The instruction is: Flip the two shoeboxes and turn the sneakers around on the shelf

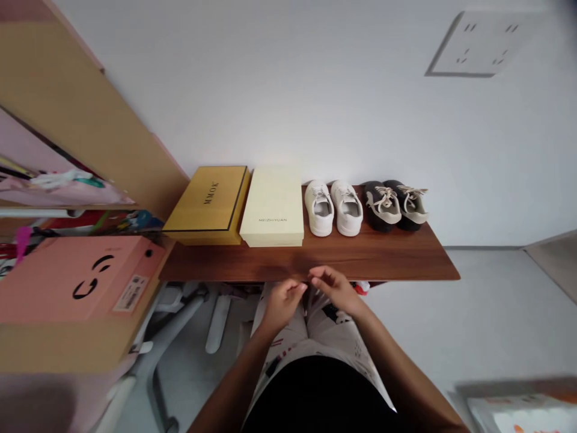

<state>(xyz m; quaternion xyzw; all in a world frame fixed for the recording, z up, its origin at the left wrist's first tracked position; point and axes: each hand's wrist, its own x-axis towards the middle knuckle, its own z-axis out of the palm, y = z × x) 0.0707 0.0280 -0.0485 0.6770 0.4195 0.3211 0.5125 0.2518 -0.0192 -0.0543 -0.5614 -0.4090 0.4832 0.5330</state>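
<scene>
Both my hands meet just below the front edge of a brown wooden shelf (387,255). My left hand (282,302) is curled, fingertips touching those of my right hand (334,287), whose fingers are pinched together. Anything between them is too small to make out. On the shelf stand a yellow shoebox (210,204), a cream shoebox (274,207), a pair of white sneakers (333,207) and a pair of dark sneakers with beige laces (396,204). All sit against the white wall, well beyond my hands.
A pink box (76,276) sits on a cardboard box at the left, below a tan cabinet (85,120) with cluttered shelves. White chair legs (216,313) show under the shelf. A wall socket (482,45) is at the upper right. Grey floor lies to the right.
</scene>
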